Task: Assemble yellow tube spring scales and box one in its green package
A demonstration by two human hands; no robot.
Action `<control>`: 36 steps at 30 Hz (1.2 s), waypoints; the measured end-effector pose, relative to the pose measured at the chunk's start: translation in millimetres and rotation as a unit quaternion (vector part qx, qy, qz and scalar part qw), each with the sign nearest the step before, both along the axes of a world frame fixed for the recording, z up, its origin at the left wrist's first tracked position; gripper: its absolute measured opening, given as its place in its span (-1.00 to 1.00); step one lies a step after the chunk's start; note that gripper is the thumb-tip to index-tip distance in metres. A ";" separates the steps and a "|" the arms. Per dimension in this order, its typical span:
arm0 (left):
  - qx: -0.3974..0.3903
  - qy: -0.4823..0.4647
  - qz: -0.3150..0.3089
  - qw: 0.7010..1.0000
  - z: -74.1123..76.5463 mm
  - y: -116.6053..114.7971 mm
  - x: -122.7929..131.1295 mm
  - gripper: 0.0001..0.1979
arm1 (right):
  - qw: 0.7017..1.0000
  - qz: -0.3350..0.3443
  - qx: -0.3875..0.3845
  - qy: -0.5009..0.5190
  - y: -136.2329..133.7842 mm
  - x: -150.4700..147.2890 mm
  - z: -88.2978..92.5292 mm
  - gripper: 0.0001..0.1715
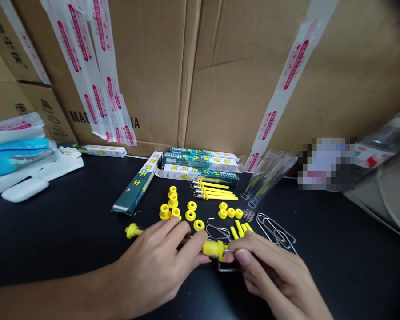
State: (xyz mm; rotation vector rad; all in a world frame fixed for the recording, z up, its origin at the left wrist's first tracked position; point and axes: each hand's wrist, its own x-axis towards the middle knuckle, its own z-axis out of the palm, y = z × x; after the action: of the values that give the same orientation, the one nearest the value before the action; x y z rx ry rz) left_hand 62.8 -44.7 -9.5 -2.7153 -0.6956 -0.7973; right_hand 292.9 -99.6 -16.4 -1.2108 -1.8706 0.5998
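Note:
My left hand is closed around a long tube with yellow caps, a spring scale; one yellow end sticks out past my fingers on the left. My right hand pinches a metal wire hook at the tube's right yellow end. Both hands rest low over the black table. Just beyond them lie loose yellow caps, short yellow sticks, wire hooks and small springs.
Green and white boxes lie behind several finished yellow scales; another box lies angled to the left. Clear tubes lean at the right. Cardboard cartons wall the back. White and blue packets sit far left.

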 end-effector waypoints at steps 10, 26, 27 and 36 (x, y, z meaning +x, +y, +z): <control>0.027 -0.018 -0.008 0.999 0.9 0.0 2.2 -0.68 | 0.992 -0.028 0.114 -0.048 4.6 -2.6 -1.1 -0.82; 0.077 -0.015 0.004 0.997 -0.5 -1.0 3.9 -0.76 | 0.985 -0.042 0.138 -0.090 6.0 -4.2 -7.0 -0.82; 0.081 -0.013 0.003 0.997 -0.6 -1.3 3.7 -0.77 | 0.985 -0.045 0.140 -0.091 6.0 -4.2 -7.3 -0.83; 0.093 -0.013 0.001 0.996 -1.3 -1.0 3.2 -0.79 | 0.972 -0.050 0.140 -0.180 8.7 -3.8 -11.9 -0.82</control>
State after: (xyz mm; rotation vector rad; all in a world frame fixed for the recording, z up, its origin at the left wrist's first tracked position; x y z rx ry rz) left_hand 66.0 -45.7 -10.8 -2.5411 -0.5967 -0.8520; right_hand 289.1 -90.9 -28.3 -1.2738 -2.0901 0.0539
